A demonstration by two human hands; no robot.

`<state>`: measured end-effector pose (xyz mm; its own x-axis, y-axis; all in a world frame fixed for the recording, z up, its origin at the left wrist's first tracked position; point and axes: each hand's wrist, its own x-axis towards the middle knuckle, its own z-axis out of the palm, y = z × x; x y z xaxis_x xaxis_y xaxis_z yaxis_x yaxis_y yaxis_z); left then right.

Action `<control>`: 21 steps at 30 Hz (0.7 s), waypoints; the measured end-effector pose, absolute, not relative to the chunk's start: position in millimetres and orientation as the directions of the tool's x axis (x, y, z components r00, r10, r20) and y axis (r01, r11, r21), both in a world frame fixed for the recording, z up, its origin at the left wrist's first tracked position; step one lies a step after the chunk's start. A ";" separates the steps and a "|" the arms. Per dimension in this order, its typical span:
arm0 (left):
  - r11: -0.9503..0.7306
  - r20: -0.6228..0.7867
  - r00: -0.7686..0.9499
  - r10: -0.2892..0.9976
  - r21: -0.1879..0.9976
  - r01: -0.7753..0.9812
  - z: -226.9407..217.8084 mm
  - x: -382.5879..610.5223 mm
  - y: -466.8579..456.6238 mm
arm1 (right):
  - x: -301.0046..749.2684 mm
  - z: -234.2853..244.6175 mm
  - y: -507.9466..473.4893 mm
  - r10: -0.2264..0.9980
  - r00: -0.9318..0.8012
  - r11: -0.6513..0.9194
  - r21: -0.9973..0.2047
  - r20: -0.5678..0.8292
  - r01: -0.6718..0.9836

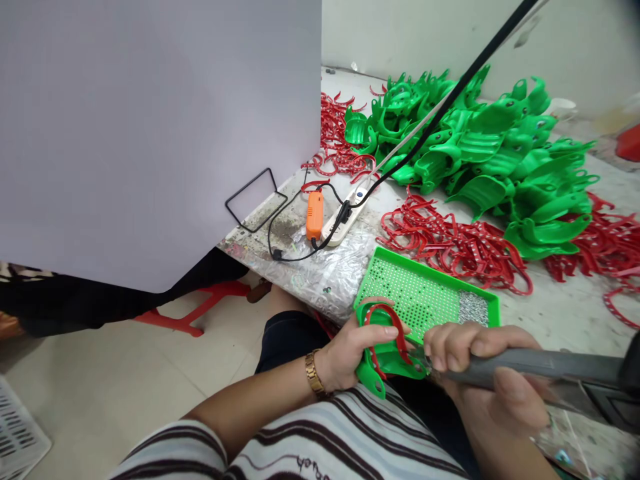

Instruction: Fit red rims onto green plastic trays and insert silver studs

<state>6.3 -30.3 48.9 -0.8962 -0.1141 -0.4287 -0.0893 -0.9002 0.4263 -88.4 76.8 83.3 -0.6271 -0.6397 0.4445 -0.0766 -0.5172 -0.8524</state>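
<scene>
My left hand [345,350] is closed around a curved green plastic piece [397,368], just above my lap. A red toothed strip [401,341] is bent in an arch inside that piece, with my left thumb across it. In my right hand [463,343] lies a grey electric screwdriver [570,365], held level with its front end towards the green piece. The front end meets the piece at its right edge; the exact contact is hidden by my fingers. Just beyond both hands sits a green perforated tray [370,277] with small silvery screws [473,310] at its right end.
Behind the tray lie heaped red strips [450,243] and a large pile of green pieces [490,147]. A power strip [345,217] and an orange adapter [315,215] are on the table. A black cable [440,113] slants overhead. A grey panel [160,133] blocks the left.
</scene>
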 end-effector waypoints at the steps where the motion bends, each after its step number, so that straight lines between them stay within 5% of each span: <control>1: -0.901 -0.433 -0.894 -0.110 0.424 -0.094 48.9 6.1 -30.4 | -88.6 83.3 76.5 -0.640 -0.628 -0.518 -0.852 0.442 -0.073; 10: -0.865 -0.434 -0.895 -0.103 0.484 -0.135 48.8 4.0 -32.7 | -103.6 87.9 74.3 -0.736 -0.475 -0.553 -0.833 0.482 0.013; 15: -0.835 -0.455 -0.859 -0.234 0.547 -0.062 48.7 10.7 -43.4 | -122.0 75.6 81.3 -0.554 -0.701 -0.529 -0.840 0.448 -0.119; 21: -0.865 -0.410 -0.886 -0.217 0.502 -0.020 44.7 12.2 -48.6 | -127.0 36.5 77.8 -0.547 -0.716 -0.477 -0.865 0.433 -0.159</control>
